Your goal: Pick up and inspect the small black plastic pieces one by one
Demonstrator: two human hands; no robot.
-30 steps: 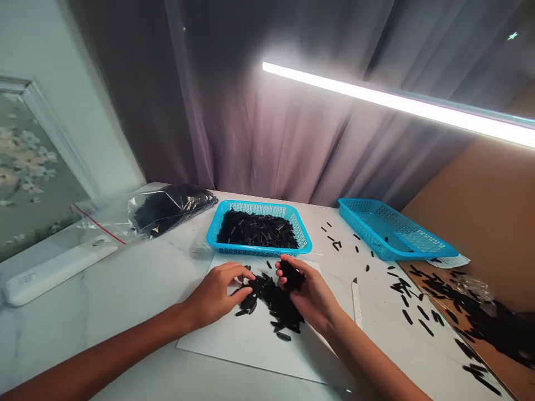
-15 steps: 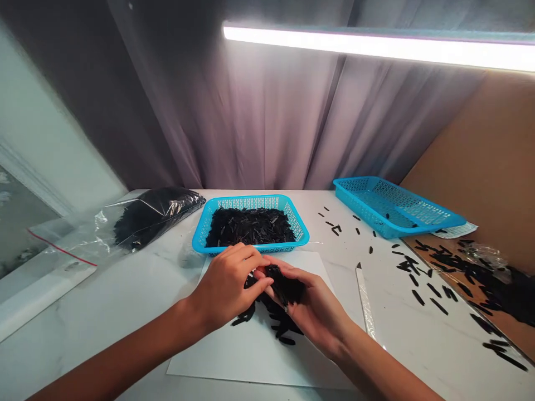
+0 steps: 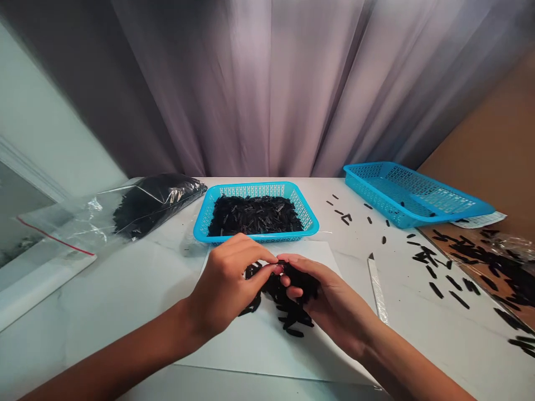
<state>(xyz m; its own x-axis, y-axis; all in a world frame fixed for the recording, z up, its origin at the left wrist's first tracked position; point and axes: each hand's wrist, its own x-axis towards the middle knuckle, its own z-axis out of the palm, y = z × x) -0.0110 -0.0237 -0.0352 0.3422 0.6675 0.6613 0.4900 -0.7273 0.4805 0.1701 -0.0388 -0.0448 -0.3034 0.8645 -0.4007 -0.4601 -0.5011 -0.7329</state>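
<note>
My right hand (image 3: 334, 295) is closed around a handful of small, dark, flat strips (image 3: 307, 283), whose exact kind I cannot tell. Its thumb and index finger meet at the near end of the bunch. There my left hand (image 3: 228, 278) pinches with thumb and index fingertips, touching the right fingertips; whatever lies in that pinch is too small to make out. Below both hands, a loose heap of the same black strips (image 3: 292, 320) lies on a white sheet (image 3: 234, 353). Just behind, a blue perforated basket (image 3: 256, 238) is filled with more black strips.
A clear zip bag (image 3: 104, 223) of black pieces lies at the left. At the right stand a second blue basket (image 3: 371, 195) with a few pieces in it and a narrow white-wrapped blade (image 3: 378, 292). Black strips are scattered over the table and a brown board (image 3: 443, 236).
The view has tilted down, and the lamp has left it. My left fingers have gone from spread over the bunch to a pinch at the right fingertips; the right hand has turned over the bunch.
</note>
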